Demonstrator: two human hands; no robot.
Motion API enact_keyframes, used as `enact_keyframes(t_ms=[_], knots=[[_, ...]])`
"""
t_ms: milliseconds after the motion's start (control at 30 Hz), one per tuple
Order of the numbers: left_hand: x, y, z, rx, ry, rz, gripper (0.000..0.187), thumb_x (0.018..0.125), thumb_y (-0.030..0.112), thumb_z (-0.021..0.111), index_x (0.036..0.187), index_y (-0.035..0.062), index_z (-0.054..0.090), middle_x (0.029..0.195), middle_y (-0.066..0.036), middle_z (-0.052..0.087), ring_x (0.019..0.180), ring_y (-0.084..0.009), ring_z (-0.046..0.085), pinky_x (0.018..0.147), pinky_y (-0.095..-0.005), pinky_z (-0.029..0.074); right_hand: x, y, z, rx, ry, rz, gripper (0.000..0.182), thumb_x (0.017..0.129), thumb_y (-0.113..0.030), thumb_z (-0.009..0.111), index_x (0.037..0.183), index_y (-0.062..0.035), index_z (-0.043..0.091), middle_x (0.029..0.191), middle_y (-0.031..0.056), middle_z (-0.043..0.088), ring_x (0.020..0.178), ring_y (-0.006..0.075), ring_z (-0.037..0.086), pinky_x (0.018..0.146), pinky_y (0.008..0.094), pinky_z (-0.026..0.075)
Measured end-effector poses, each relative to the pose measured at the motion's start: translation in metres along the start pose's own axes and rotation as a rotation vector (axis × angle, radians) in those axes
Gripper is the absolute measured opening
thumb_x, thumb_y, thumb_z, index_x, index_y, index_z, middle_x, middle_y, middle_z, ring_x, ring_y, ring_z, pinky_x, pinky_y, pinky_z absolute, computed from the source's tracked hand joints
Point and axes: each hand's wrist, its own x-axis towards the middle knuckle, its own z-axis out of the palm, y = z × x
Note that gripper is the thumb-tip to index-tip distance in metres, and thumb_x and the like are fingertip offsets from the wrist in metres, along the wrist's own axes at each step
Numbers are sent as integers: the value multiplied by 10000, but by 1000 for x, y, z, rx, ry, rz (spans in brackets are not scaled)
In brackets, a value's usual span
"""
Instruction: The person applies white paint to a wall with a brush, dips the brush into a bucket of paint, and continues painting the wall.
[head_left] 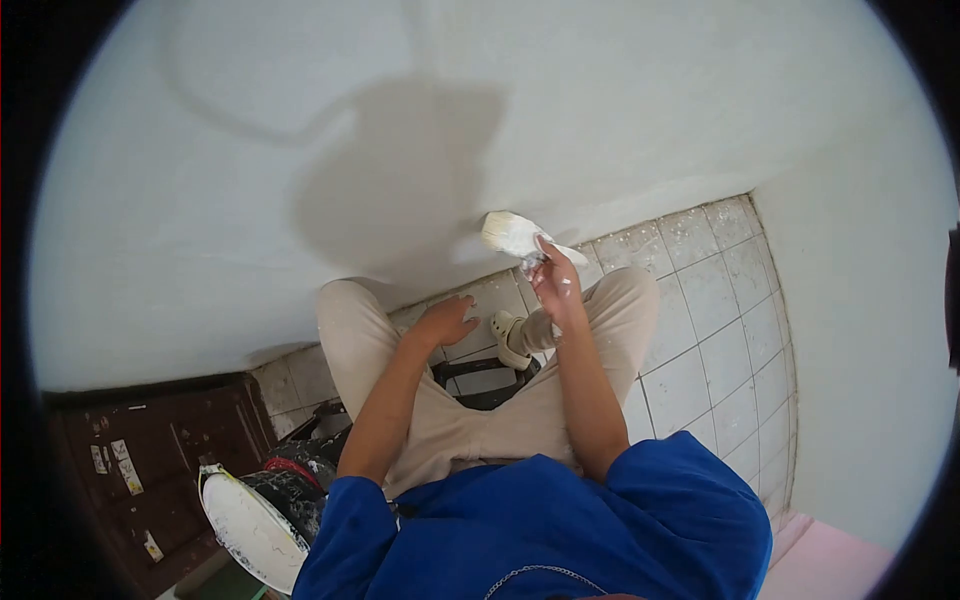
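Head view: the right hand (556,285) has its grip closed around the handle of a paint-caked brush (512,235), whose bristles touch the base of the white wall (300,180) where it meets the tiled floor (710,350). The left hand (445,322) rests spread on the left knee, holding nothing. A paint bucket (255,525) stands at the floor's lower-left edge.

left hand (443,322) resting open, right hand (556,283) raised, gripping
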Motion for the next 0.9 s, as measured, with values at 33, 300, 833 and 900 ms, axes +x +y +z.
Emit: enact_keyframes(t_ms=[33,300,833,900], knots=[[1,-3,2,3,23,0,460,862,335,534,1193,20,479,1093,-236,555,1049,-368,532,885,-438,427,-6,-2,-5,-49,16,14,258,816,-145,666,1017,-14,570,821,30,578,633,127,530,550,252,437],[8,4,-2,18,-7,3,476,864,343,532,1215,27,472,1126,-217,556,1064,-360,531,895,-434,427,16,10,-3,24,76,-44,255,824,-197,664,974,-28,547,748,38,566,546,120,509,507,231,423],[1,2,-4,-7,-33,-55,480,871,343,520,1226,26,456,1140,-217,545,1087,-363,516,911,-434,419,-22,-1,13,45,90,-56,224,833,-157,636,1000,-37,547,823,43,579,638,122,546,527,217,427],[7,3,-4,-24,-42,-58,477,870,341,528,1215,19,463,1142,-222,543,1075,-371,517,907,-434,417,-21,4,4,-9,157,-32,233,820,-134,647,1012,-43,551,867,35,589,658,123,544,548,229,426]])
